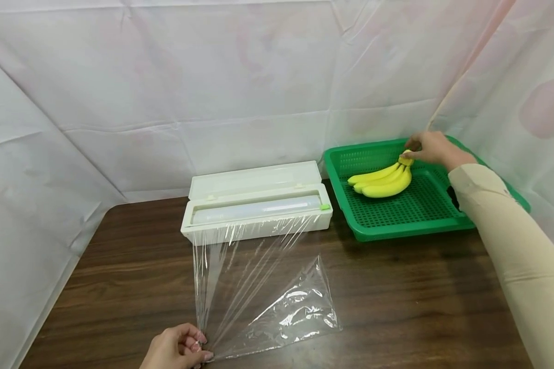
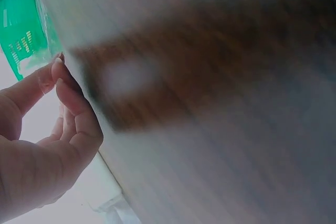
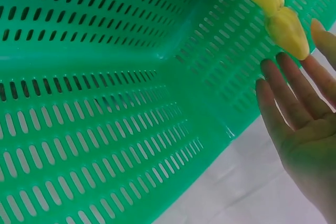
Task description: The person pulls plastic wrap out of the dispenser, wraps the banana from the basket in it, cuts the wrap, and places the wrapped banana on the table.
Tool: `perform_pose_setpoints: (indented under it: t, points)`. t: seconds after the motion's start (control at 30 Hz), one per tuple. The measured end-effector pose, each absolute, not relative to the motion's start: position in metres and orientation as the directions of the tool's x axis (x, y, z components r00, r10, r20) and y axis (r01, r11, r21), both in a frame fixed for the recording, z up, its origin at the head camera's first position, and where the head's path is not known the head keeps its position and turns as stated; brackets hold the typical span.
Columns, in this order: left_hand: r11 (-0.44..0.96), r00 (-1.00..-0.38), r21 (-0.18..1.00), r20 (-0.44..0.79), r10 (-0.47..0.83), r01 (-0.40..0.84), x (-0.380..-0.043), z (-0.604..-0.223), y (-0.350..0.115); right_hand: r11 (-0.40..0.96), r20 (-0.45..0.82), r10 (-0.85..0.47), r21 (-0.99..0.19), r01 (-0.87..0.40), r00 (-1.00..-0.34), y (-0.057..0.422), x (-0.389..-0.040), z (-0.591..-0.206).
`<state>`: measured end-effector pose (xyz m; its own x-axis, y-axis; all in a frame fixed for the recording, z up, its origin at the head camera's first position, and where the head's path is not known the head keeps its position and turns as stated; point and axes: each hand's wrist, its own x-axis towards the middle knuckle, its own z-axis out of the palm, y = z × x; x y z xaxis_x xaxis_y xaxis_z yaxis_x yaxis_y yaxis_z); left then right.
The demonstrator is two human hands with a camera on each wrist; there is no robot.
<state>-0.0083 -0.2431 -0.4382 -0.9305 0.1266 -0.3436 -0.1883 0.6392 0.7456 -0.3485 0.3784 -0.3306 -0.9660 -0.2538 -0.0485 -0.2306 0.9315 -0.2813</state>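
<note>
My left hand (image 1: 177, 348) pinches the near corner of a sheet of clear cling film (image 1: 300, 302) between thumb and fingertips. From there the film stretches in creases back to the front edge of a white dispenser box (image 1: 258, 228), whose lid stands up; a roll of film (image 1: 258, 209) lies inside. My right hand (image 1: 431, 148) is over the back of a green basket (image 1: 408, 223), its fingertips right at the stem of a bunch of yellow bananas (image 1: 388, 184). In the right wrist view its fingers are spread and nearly straight beside the stem (image 3: 289, 30).
A small light-green piece (image 1: 324, 207) sits at the dispenser's right end. The dark wooden table (image 1: 120, 277) carries everything, and white cloth (image 1: 240, 92) hangs behind and at both sides. Something dark (image 1: 453, 197) shows in the basket beneath my right sleeve.
</note>
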Motion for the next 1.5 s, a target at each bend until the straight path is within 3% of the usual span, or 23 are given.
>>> perform_pose_setpoints:
  t: [0.37, 0.8, 1.5]
  points:
    - [0.630, -0.936, 0.759, -0.323, 0.142, -0.166, -0.005, -0.442, -0.245, 0.926, -0.140, -0.281, -0.300, -0.230, -0.950, 0.382, -0.349, -0.344]
    - [0.614, -0.923, 0.772, -0.340, 0.179, -0.165, -0.008, -0.443, -0.246, 0.915, -0.163, -0.264, -0.355, -0.193, -0.951, 0.382, -0.346, -0.341]
    - [0.610, -0.927, 0.777, -0.329, 0.178, -0.158, -0.010, -0.445, -0.243, 0.919, -0.068, -0.285, -0.303, -0.253, -0.956, 0.372, -0.338, -0.323]
